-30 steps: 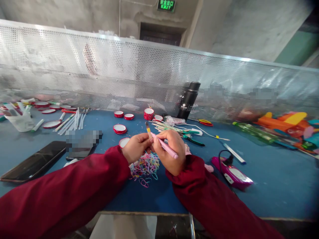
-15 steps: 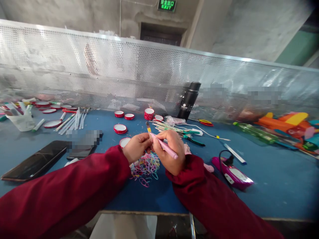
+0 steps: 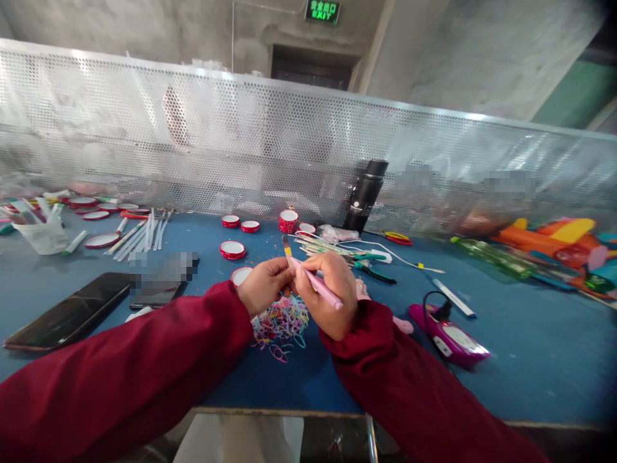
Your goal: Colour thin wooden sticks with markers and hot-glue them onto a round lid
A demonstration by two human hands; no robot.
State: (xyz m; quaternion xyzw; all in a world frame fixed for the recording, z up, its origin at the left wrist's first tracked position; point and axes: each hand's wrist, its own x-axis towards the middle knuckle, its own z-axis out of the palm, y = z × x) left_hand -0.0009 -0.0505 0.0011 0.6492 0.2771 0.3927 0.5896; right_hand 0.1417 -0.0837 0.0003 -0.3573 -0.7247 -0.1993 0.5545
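Observation:
My right hand (image 3: 333, 276) is closed around a pink marker pen (image 3: 326, 292), its back end pointing down to the right. Pinched between the fingertips of my left hand (image 3: 263, 286) is a small flat stick (image 3: 287, 248) with a dark tip and a yellow band. The two hands meet, and the marker's front end lies against or very near the stick; fingers hide the exact contact. Below them on the table spreads a pile of coloured rubber bands (image 3: 282, 328). A red-rimmed white lid (image 3: 241, 275) sits just behind my left hand.
The blue table (image 3: 525, 360) carries two phones (image 3: 70, 312) at left, a cup of markers (image 3: 41, 235), more red lids (image 3: 232, 249), a black bottle (image 3: 367, 196), pliers (image 3: 376, 273) and a purple power strip (image 3: 450, 337). A perforated metal screen (image 3: 216, 141) stands behind.
Almost nothing differs. The marker's back end has shifted very slightly in my right hand; both hands stay in place.

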